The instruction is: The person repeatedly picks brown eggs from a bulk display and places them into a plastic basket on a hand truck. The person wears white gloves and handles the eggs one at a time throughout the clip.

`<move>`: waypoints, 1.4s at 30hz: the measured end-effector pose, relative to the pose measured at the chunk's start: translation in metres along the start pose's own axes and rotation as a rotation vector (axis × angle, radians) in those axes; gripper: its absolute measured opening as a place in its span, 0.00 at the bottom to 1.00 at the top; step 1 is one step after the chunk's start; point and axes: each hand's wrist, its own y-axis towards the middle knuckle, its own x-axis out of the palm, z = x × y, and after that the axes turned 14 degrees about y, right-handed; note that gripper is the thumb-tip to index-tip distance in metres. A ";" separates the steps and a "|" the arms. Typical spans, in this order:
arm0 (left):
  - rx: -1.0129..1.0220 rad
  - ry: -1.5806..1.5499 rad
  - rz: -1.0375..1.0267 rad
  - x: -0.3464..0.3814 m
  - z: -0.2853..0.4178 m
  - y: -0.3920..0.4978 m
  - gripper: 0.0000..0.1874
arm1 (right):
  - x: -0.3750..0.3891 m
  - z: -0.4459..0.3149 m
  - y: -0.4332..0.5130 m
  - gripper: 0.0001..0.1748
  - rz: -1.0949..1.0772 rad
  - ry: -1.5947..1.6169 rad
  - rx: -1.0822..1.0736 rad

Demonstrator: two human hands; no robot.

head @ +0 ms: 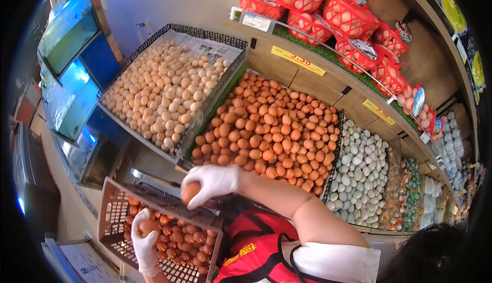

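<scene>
My left hand (145,244), in a white glove, holds a brown egg (149,227) over a brown plastic basket (109,221). Beneath it, the basket contains many brown eggs (180,240). Above the basket's upper edge, my right hand (211,185), also gloved in white, has its fingers curled around another brown egg (191,192). That hand is near the front corner of a display bin filled with loose brown eggs (269,129). The right forearm crosses in front of the bin's lower edge and hides part of it.
Pale eggs (165,91) fill a tray to the left of the brown ones, and whitish-green eggs (359,171) lie to the right. Red net bags of eggs (348,18) are piled on the shelf above. Glass water tanks (69,33) stand at far left.
</scene>
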 end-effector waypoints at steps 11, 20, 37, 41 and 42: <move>0.491 0.557 -0.489 0.318 0.030 0.216 0.27 | -0.278 0.158 -0.164 0.39 1.211 0.510 0.148; 0.484 0.778 -0.321 0.559 -0.040 0.390 0.27 | -0.405 0.261 -0.159 0.41 1.318 -0.295 0.359; 0.090 1.019 -0.299 0.625 -0.048 0.421 0.29 | -0.409 0.293 -0.138 0.33 1.306 -0.629 0.196; 0.123 1.062 -0.306 0.607 -0.026 0.397 0.36 | -0.396 0.274 -0.138 0.30 1.329 -0.610 0.227; 0.107 1.035 -0.316 0.600 -0.020 0.390 0.37 | -0.395 0.271 -0.139 0.32 1.296 -0.568 0.324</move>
